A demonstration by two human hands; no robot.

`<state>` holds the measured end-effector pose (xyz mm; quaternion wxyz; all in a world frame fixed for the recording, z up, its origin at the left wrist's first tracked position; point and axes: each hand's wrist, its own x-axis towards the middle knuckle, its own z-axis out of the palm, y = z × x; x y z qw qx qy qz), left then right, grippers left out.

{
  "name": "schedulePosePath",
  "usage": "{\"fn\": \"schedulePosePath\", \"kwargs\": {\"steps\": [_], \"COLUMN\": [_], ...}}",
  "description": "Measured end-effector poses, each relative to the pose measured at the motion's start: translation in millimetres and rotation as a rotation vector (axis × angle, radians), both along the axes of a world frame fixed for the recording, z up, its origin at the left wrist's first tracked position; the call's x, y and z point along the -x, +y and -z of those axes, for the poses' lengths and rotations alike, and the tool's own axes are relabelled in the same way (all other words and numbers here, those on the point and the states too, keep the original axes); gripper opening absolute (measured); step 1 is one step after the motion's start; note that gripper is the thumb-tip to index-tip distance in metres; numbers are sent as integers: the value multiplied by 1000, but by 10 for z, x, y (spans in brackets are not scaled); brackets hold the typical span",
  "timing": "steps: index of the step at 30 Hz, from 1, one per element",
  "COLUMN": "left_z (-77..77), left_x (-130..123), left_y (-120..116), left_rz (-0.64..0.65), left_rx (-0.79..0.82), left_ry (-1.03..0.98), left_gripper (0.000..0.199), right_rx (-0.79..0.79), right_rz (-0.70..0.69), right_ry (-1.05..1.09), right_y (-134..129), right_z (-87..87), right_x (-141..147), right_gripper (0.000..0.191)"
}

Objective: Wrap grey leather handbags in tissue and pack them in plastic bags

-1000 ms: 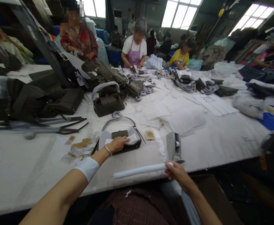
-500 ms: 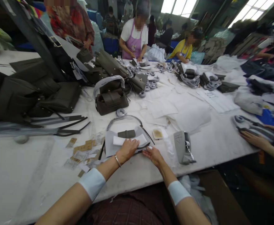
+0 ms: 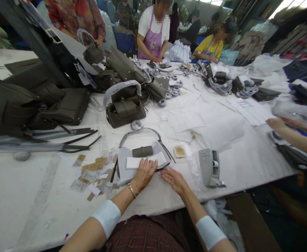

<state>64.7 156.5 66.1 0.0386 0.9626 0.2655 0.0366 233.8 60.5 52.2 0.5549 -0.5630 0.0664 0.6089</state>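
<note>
In front of me a handbag lies flat on the table, its arched handle (image 3: 140, 130) wrapped in clear film. A grey sheet (image 3: 123, 162) covers its body. On the sheet are an olive-grey banded piece (image 3: 142, 151) and a folded white strip (image 3: 135, 162). My left hand (image 3: 144, 172) rests with extended fingers on the strip's lower edge. Beside the bag's lower right edge is my right hand (image 3: 175, 179), palm partly up and fingers stretched out. Whether its fingertips touch the bag is unclear. A dark zip end (image 3: 167, 149) sticks out at the right.
Right of the bag stand a small dish (image 3: 180, 151) and a grey tape dispenser (image 3: 209, 168). Tags and small packets (image 3: 94, 171) lie left. A finished-looking bag (image 3: 126, 111) stands behind; dark bags (image 3: 38, 101) pile at far left. A co-worker's arms (image 3: 297, 134) reach in from the right.
My left hand's fingers have spread flatter on the white strip. My right hand's fingers have straightened by the bag's edge. At right, the co-worker's hands have moved farther up the table. The view has shifted slightly.
</note>
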Motion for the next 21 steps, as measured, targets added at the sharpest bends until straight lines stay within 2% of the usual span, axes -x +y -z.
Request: {"fn": "schedulePosePath", "kwargs": {"steps": [2,5,11,15,21], "left_z": [29,72,81,51,40], "left_x": [20,72,232,269,345], "left_y": [0,-6,18,41,86], "left_rz": [13,15,50,70,67], "left_rx": [1,7,24,56,62], "left_ry": [-10,-29,-58,-54,-88], "left_gripper": [45,46,50,50,52], "right_rx": [44,65,-71,-76,-151], "right_rz": [-30,1,167,278,230], "right_ry": [32,26,-90,-36,-23], "right_y": [-55,-28,91,108,163], "right_z": [-30,-38,80,133,15], "right_x": [27,114,423,540,587], "right_gripper": [46,47,39,36,46]}}
